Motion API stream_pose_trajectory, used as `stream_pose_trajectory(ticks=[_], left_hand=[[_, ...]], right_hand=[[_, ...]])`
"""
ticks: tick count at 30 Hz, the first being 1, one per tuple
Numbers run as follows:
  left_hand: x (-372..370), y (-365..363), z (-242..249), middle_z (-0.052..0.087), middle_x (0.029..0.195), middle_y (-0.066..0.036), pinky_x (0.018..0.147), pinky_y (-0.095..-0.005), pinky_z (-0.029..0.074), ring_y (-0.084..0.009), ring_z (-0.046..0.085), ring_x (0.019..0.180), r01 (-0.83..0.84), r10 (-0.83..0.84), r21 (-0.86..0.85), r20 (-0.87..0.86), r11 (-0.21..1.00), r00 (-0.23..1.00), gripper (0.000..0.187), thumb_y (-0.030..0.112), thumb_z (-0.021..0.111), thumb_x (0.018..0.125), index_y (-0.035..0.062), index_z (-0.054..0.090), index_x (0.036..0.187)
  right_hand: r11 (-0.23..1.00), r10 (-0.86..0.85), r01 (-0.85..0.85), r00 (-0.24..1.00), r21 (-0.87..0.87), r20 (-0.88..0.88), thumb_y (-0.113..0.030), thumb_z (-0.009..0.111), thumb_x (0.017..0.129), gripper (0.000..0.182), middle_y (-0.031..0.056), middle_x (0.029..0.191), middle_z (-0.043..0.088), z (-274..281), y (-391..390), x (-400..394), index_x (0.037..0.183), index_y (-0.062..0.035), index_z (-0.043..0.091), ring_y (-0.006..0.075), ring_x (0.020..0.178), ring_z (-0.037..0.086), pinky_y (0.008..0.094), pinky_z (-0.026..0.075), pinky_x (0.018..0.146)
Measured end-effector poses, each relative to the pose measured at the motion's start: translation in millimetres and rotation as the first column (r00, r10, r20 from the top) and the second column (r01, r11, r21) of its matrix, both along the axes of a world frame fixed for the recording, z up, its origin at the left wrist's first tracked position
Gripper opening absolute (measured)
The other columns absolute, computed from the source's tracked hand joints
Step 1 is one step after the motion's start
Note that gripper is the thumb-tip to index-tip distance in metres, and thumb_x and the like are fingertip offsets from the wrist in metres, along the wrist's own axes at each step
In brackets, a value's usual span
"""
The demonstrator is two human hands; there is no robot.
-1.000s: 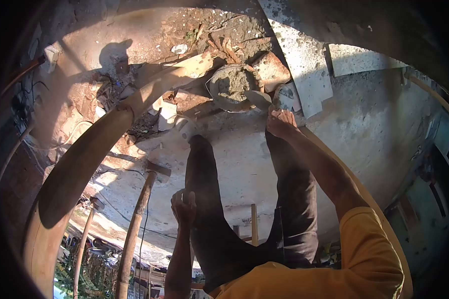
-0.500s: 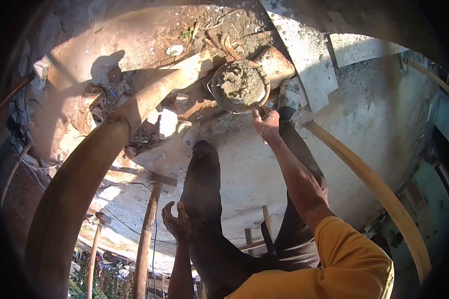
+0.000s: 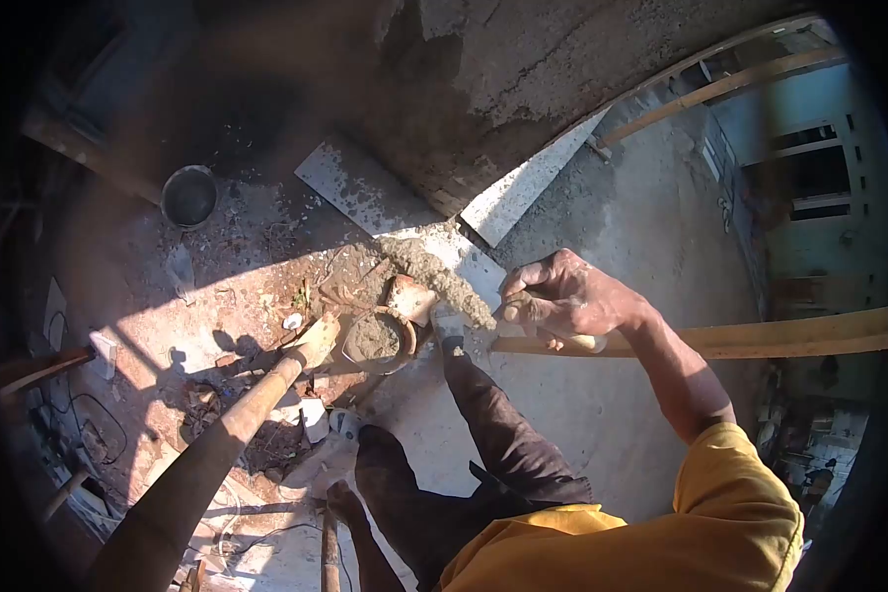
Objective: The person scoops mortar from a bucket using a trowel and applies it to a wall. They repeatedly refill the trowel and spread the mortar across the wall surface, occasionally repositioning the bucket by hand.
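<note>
My right hand point(image 3: 572, 301) is raised at the right of centre, fingers wrapped round the handle of a trowel. Grey wet mortar point(image 3: 434, 276) lies in a long heap along the trowel, hiding most of its blade. Below and to the left stands a bucket point(image 3: 408, 345) with more mortar in it, apart from my hand. My left hand point(image 3: 343, 503) hangs low beside my leg, in shade, over the upper end of a wooden tool handle point(image 3: 331, 557). Its fingers are too dark to show whether they grip the handle.
A thick wooden pole point(image 3: 222, 444) slants past on my left. Mortar-spattered boards point(image 3: 350, 187) lie at the foot of a rough plastered wall point(image 3: 523, 89). Another bucket point(image 3: 189, 195) stands at the far left. A long plank point(image 3: 760, 338) extends to the right.
My right hand has lifted away from the bucket, up and to the right, bringing mortar on the trowel. My view has tilted up towards the wall. My left hand now overlaps the wooden handle.
</note>
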State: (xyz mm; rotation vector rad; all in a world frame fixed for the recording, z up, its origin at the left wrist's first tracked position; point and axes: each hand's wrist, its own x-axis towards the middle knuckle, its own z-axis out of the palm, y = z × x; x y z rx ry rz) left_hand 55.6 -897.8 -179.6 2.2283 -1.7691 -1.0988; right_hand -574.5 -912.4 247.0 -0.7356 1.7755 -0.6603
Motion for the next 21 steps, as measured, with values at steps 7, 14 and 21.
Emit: stream_pose_trajectory(ticks=[7,14,21], left_hand=[[49,45,3,0.078,0.098,-0.021,0.086,-0.0506,0.055,-0.0378,0.072,0.091,0.144,-0.147,0.031,0.172,0.989,0.974,0.036,0.028,0.066,0.099,-0.0070,0.074,0.103],[52,102,23,0.078,0.083,-0.016,0.072,-0.0483,0.062,-0.0306,0.079,0.082,0.354,-0.517,0.446,0.324,0.822,0.792,0.038,0.025,0.055,0.108,0.0076,0.079,0.085],[-1,89,14,0.079,0.108,-0.022,0.091,-0.0493,0.056,-0.0407,0.074,0.103,-0.100,0.007,0.391,0.234,0.915,0.972,0.043,0.039,0.064,0.102,-0.0002,0.078,0.115]], right_hand=[[0.922,-0.386,0.314,0.713,-0.226,-0.585,-0.036,0.068,0.107,0.036,0.0039,0.072,0.063,17,20,-197,0.102,-0.0007,0.071,0.0120,0.057,0.061,0.0305,0.051,0.048],[0.907,-0.419,0.348,0.686,-0.237,-0.595,-0.035,0.068,0.106,0.036,0.0006,0.069,0.059,85,5,-109,0.091,-0.0037,0.072,0.0076,0.059,0.052,0.0268,0.043,0.053],[0.888,0.441,-0.300,0.774,0.349,-0.454,-0.024,0.070,0.089,0.033,0.0235,0.087,0.074,-426,75,34,0.113,-0.0030,0.062,0.0446,0.085,0.074,0.0523,0.060,0.077]])
